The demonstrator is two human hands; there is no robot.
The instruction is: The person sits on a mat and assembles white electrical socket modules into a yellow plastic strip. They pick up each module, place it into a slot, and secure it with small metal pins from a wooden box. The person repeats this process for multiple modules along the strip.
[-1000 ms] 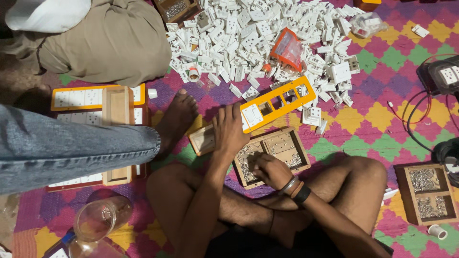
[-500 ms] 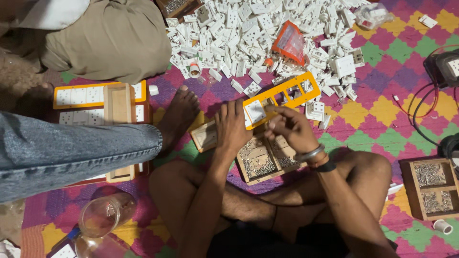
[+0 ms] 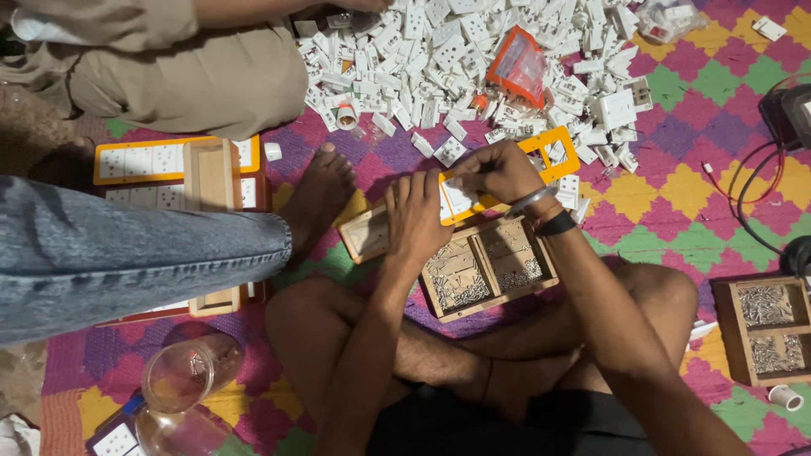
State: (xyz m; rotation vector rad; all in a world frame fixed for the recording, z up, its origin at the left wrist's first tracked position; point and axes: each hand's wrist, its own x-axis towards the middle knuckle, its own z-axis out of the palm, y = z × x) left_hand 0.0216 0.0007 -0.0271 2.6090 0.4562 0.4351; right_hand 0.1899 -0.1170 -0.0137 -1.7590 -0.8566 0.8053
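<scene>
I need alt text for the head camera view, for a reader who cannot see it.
Seated cross-legged on a colourful mat, a person's left hand and right hand work on a yellow frame above a wooden tray of screws. A pile of white socket parts lies beyond.

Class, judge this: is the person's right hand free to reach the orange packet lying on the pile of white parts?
Probably yes. The right hand sits on the yellow frame, the orange packet lies just beyond it atop the white parts, and nothing stands between.
</scene>
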